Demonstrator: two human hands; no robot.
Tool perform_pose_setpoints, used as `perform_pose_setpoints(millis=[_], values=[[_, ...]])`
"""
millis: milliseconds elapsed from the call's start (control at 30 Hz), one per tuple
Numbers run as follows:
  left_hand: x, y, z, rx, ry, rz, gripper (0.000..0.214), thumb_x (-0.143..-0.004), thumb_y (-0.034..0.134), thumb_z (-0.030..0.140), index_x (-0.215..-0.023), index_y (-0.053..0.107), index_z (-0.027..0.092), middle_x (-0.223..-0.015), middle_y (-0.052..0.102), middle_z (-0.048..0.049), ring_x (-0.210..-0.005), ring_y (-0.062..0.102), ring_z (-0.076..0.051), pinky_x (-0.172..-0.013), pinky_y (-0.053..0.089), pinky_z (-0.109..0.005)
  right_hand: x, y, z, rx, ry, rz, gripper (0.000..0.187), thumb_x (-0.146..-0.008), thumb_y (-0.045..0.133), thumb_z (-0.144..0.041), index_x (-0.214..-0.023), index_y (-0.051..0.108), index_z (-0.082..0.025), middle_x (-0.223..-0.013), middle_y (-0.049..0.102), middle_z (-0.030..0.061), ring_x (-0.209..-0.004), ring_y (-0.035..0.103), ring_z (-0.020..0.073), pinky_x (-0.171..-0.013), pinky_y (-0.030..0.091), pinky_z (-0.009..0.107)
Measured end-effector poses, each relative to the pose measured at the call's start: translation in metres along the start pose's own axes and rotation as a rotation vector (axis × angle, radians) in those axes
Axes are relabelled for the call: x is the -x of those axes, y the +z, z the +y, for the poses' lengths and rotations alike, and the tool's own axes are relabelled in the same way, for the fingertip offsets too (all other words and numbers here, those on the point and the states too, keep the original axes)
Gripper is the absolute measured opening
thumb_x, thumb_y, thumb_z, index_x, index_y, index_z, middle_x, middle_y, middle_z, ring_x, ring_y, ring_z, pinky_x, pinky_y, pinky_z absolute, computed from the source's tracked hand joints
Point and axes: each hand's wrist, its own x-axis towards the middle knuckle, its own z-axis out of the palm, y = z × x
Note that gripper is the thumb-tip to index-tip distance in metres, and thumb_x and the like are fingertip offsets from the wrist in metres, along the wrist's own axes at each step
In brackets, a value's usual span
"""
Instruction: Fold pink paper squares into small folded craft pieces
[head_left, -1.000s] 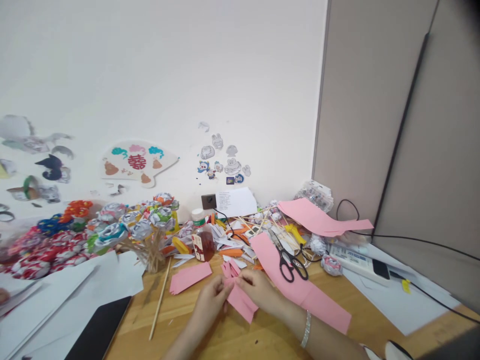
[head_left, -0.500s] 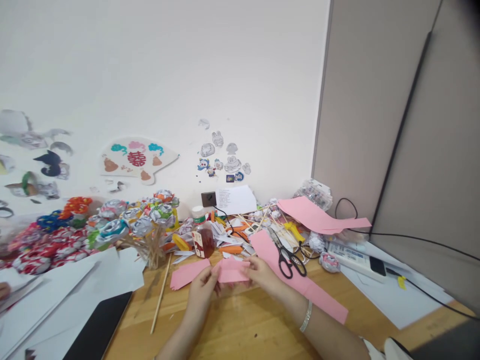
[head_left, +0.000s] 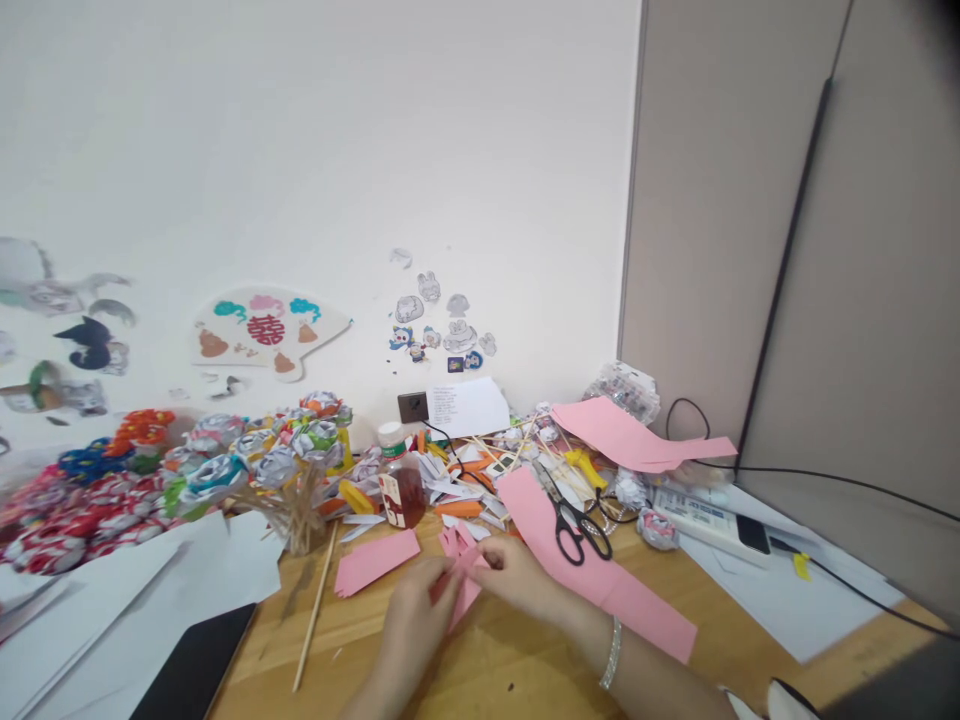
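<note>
Between my two hands, just above the wooden table (head_left: 360,660), is a small piece of pink paper (head_left: 461,540) with slit, strip-like ends at its top. My left hand (head_left: 421,612) pinches its left side, and my right hand (head_left: 519,575), below a sparkling bracelet, pinches the right side. My fingers cover part of the paper. To the left lies another pink paper piece (head_left: 377,562). Black-handled scissors (head_left: 576,532) rest on a long pink paper strip (head_left: 649,605) to the right of my right hand.
A thin wooden stick (head_left: 315,610) lies left of my hands. Behind stand a jar with a white lid (head_left: 403,490) and a heap of paper scraps (head_left: 465,495). Paper flowers (head_left: 217,475) and white sheets (head_left: 127,600) fill the left. A power strip (head_left: 709,525) with cables lies right.
The pink paper in my hands has turned from lying crosswise to standing lengthwise, its slit ends now showing at the top. Both hands have shifted slightly. The view has moved a little.
</note>
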Motion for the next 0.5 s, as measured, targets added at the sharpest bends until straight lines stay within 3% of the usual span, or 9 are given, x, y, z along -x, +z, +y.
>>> perform_pose_setpoints(millis=[67, 200, 300, 500], values=[[-0.001, 0.0, -0.004, -0.02, -0.013, 0.031, 0.02, -0.07, 0.053, 0.032, -0.059, 0.06, 0.017, -0.055, 0.059, -0.0002, -0.056, 0.05, -0.017, -0.053, 0.037, -0.024, 0.002, 0.003, -0.006, -0.178, 0.064, -0.102, 0.031, -0.076, 0.051, -0.044, -0.071, 0.056, -0.014, -0.055, 0.053, -0.0021, -0.049, 0.046, 0.0086, -0.048, 0.032, 0.02], [-0.005, 0.002, -0.01, 0.074, -0.042, 0.025, 0.016, -0.07, 0.051, 0.028, -0.072, 0.061, 0.015, -0.066, 0.063, -0.0014, -0.059, 0.053, -0.016, -0.052, 0.039, -0.022, 0.003, 0.007, -0.015, -0.44, 0.059, -0.15, 0.043, -0.077, 0.045, -0.053, -0.079, 0.056, -0.012, -0.061, 0.057, 0.0016, -0.051, 0.051, 0.0095, -0.052, 0.037, 0.022], [-0.004, 0.003, -0.007, 0.111, -0.047, 0.008, 0.015, -0.069, 0.052, 0.026, -0.074, 0.06, 0.015, -0.067, 0.063, -0.0013, -0.057, 0.052, -0.015, -0.052, 0.039, -0.022, 0.004, 0.009, -0.014, -0.473, 0.044, -0.124, 0.043, -0.075, 0.049, -0.053, -0.086, 0.056, -0.012, -0.059, 0.056, 0.0008, -0.051, 0.052, 0.0094, -0.051, 0.037, 0.021], [0.0, 0.005, -0.004, 0.099, -0.014, -0.042, 0.018, -0.073, 0.051, 0.031, -0.069, 0.058, 0.016, -0.063, 0.059, -0.0006, -0.058, 0.05, -0.015, -0.053, 0.038, -0.022, 0.006, 0.009, -0.018, -0.427, 0.037, -0.078, 0.039, -0.069, 0.058, -0.05, -0.081, 0.054, -0.013, -0.057, 0.051, -0.0035, -0.046, 0.047, 0.0072, -0.048, 0.036, 0.019]])
